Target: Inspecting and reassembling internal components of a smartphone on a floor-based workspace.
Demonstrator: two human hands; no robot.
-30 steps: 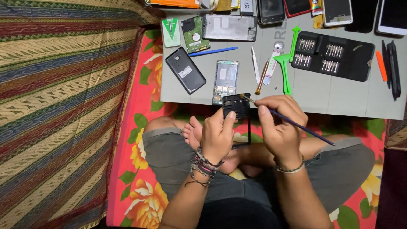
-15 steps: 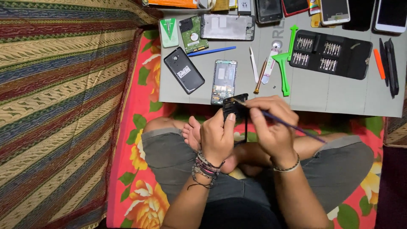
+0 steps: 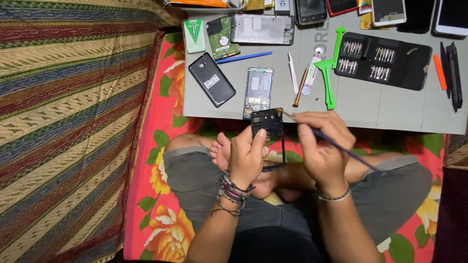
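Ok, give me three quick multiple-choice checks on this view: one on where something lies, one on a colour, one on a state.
1. Where does the bit case lie?
A. on the grey board's right part
B. on the striped cloth
C. in the lap

2. What colour is the pry tool left of that case?
A. orange
B. green
C. white

3. What does the left hand do?
A. rests flat on the board
B. hangs free
C. grips the black phone frame

Key: 1 A, the case sits on the board at right; 2 B, it is bright green; 3 C, fingers wrap the frame while the right hand holds a thin brush to it.
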